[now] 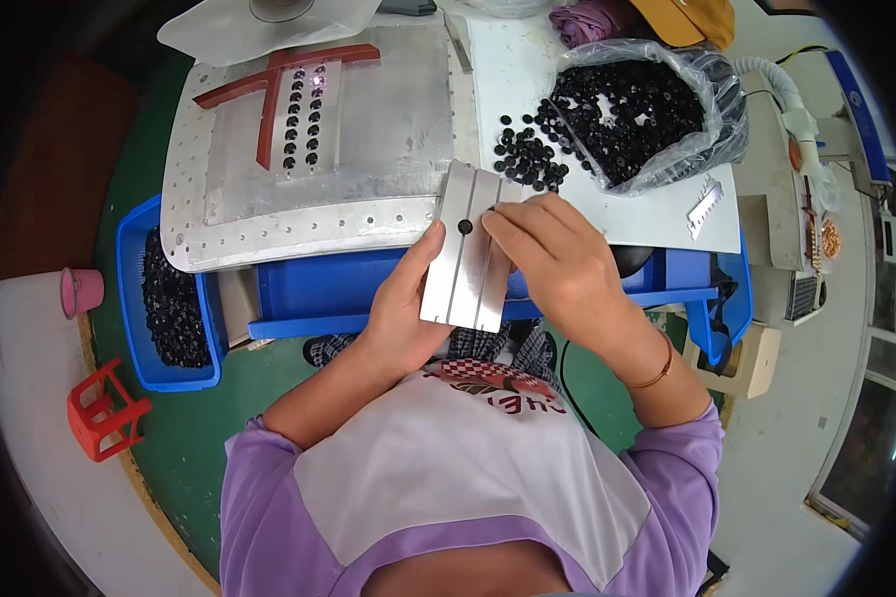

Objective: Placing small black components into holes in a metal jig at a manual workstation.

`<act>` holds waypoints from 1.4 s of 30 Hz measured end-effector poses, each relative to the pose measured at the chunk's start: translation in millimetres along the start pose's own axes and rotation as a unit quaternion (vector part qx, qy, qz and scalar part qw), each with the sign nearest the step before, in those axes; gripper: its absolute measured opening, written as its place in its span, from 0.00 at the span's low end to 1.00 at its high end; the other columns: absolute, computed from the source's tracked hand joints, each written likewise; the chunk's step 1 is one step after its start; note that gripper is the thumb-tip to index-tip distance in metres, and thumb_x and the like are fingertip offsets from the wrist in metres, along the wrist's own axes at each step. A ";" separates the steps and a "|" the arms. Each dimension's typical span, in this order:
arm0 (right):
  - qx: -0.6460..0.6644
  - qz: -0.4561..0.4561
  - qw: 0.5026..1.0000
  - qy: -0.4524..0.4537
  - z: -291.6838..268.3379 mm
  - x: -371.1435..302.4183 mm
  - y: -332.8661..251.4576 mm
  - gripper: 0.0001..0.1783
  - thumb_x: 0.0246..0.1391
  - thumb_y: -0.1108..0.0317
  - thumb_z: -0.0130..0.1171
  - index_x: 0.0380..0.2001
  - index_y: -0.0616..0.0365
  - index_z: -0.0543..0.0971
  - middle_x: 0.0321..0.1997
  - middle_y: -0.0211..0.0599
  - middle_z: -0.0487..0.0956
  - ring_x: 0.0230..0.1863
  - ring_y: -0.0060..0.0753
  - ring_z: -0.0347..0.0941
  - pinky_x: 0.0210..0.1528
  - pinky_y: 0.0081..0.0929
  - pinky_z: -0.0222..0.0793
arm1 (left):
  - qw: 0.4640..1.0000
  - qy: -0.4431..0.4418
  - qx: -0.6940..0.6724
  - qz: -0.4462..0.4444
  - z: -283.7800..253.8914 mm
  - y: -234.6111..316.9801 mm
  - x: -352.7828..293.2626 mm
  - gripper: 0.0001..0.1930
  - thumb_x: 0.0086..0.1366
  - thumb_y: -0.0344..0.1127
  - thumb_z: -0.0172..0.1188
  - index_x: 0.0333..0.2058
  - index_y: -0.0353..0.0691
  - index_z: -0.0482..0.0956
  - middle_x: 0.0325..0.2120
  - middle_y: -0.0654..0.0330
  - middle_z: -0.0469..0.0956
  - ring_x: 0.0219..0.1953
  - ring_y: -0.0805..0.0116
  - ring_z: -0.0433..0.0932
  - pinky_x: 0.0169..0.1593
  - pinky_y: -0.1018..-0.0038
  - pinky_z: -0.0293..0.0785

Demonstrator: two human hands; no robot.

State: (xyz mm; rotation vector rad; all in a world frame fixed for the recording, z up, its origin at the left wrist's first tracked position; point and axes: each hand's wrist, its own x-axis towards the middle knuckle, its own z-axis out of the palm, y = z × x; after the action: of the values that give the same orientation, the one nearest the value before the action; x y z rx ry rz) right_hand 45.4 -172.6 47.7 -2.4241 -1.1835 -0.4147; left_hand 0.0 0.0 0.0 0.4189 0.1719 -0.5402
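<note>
My left hand point(400, 308) grips a flat grooved metal plate point(460, 269) from its left side and holds it above the blue shelf. One small black round part point(465, 227) sits in the plate's groove near the top. My right hand point(556, 261) rests on the plate's right edge, fingertips touching it close to that black part. Loose black parts point(530, 157) lie on the white surface just beyond the plate. A clear plastic bag point(639, 114) full of the same black parts stands open at the right.
A perforated metal jig plate point(299, 189) with a red cross-shaped bar point(269, 85) and rows of black parts lies at the left. A blue bin point(169, 298) holds more black parts. A small metal comb-like piece point(705, 209), a pink cup point(80, 291) and a red stool point(105, 410) are around.
</note>
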 end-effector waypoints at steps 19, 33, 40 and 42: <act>0.231 0.235 0.944 -0.004 -9.0 12.7 6.2 0.05 0.46 0.76 0.63 0.30 0.62 0.81 0.28 0.39 0.76 0.30 0.40 0.73 0.32 0.30 0.70 | 0.999 -0.001 0.033 0.011 5.1 -2.7 -1.3 0.26 0.74 0.51 0.36 0.57 0.36 0.66 0.48 0.52 0.75 0.50 0.62 0.76 0.54 0.65 0.72; 0.334 0.332 0.881 0.047 -0.4 0.5 -4.3 0.06 0.49 0.79 0.63 0.34 0.64 0.83 0.31 0.34 0.76 0.30 0.21 0.73 0.29 0.21 0.69 | 1.000 0.006 0.001 0.011 0.5 -3.4 1.0 0.25 0.74 0.50 0.36 0.58 0.38 0.65 0.48 0.54 0.75 0.49 0.62 0.76 0.53 0.62 0.73; 0.398 0.347 0.846 0.075 -0.8 -11.4 10.2 0.08 0.50 0.77 0.62 0.36 0.61 0.82 0.31 0.31 0.76 0.28 0.19 0.71 0.32 0.18 0.65 | 0.999 0.017 0.036 0.004 7.6 -2.0 -0.3 0.28 0.74 0.52 0.35 0.61 0.36 0.61 0.51 0.48 0.74 0.52 0.56 0.75 0.54 0.61 0.72; 0.406 0.355 0.836 0.100 -1.3 -11.9 10.7 0.08 0.50 0.77 0.62 0.36 0.61 0.82 0.30 0.31 0.76 0.28 0.19 0.70 0.32 0.17 0.65 | 0.999 0.028 0.031 0.004 7.9 -2.1 -0.1 0.28 0.74 0.52 0.35 0.61 0.36 0.61 0.51 0.47 0.74 0.52 0.56 0.75 0.54 0.61 0.73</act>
State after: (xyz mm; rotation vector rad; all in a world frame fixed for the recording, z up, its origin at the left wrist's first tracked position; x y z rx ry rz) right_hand 46.7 -187.2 41.3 -1.7935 -0.1995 0.0779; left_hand -0.8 -5.0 6.4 0.4945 0.2083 -0.5276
